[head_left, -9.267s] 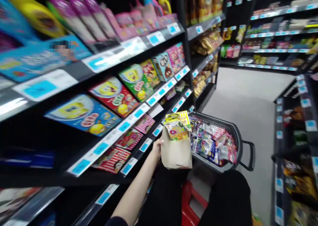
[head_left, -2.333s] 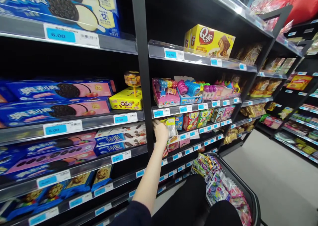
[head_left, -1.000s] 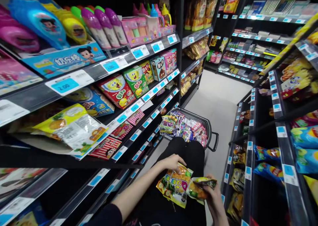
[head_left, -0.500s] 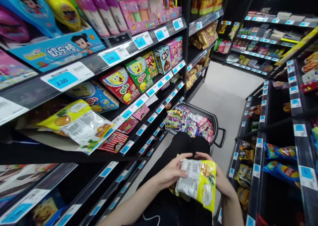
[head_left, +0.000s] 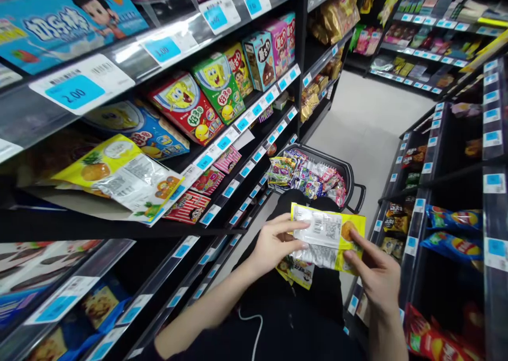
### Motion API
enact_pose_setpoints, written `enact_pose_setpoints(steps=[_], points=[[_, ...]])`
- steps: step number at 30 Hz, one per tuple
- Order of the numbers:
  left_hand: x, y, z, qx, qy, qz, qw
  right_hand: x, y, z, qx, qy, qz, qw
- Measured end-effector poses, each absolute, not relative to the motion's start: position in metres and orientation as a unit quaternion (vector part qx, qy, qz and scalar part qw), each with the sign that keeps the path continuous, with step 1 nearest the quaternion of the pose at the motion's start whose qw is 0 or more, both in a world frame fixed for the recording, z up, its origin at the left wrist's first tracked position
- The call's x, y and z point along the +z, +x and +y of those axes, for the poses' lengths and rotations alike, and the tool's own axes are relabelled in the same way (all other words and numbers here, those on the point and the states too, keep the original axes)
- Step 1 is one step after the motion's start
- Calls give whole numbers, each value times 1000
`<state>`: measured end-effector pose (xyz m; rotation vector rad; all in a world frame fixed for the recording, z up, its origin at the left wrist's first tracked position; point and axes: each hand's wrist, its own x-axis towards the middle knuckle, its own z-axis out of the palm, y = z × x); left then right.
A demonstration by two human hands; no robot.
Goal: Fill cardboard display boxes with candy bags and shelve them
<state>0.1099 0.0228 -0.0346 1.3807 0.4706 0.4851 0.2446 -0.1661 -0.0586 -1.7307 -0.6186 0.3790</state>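
Note:
A yellow and silver-white snack packet [head_left: 323,236] is stretched between my two hands above my lap, its printed back side turned up. My left hand [head_left: 275,242] pinches its left end between thumb and fingers. The right end is gripped by my right hand [head_left: 377,271], with thumb and forefinger on the printed face. Beneath it, another yellow packet [head_left: 297,272] lies on my dark-clothed lap, partly covered. On the shelf at left, a similar yellow and white packet [head_left: 119,176] with pineapple pictures lies on top of an open cardboard box.
A black shopping basket [head_left: 351,183] filled with colourful candy bags stands on the floor before my knees. Spongebob snack boxes [head_left: 180,104] line the left shelf. Right-hand shelves hold blue chip bags [head_left: 454,239] and red bags [head_left: 432,334]. Grey aisle floor [head_left: 357,115] runs ahead.
The packet has been lifted and turned so it lies lengthwise across. My right hand has moved from behind its edge to its right end. The view has shifted, and the lap packet now shows more.

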Motion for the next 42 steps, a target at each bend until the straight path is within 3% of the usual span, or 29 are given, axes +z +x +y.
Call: enact_pose_setpoints(steps=[6, 12, 19, 25, 31, 38, 42], points=[[-21, 98, 29, 311, 804, 92, 498, -39, 226, -173, -51, -769, -395, 501], [-16, 96, 27, 301, 838, 75, 449, -33, 224, -170, -16, -776, -406, 482], [-11, 99, 17, 265, 791, 161, 528, -36, 224, -162, 91, -782, -355, 504], [-9, 102, 17, 161, 675, 242, 678, -38, 228, -171, 252, -746, -251, 562], [-29, 91, 7, 74, 502, 257, 823, -31, 235, -177, 314, -674, -127, 657], [-39, 89, -9, 167, 607, 240, 739, -61, 221, -177, 395, -552, -61, 732], [-25, 92, 2, 179, 731, 182, 633, -70, 222, -182, 368, -606, -117, 696]])
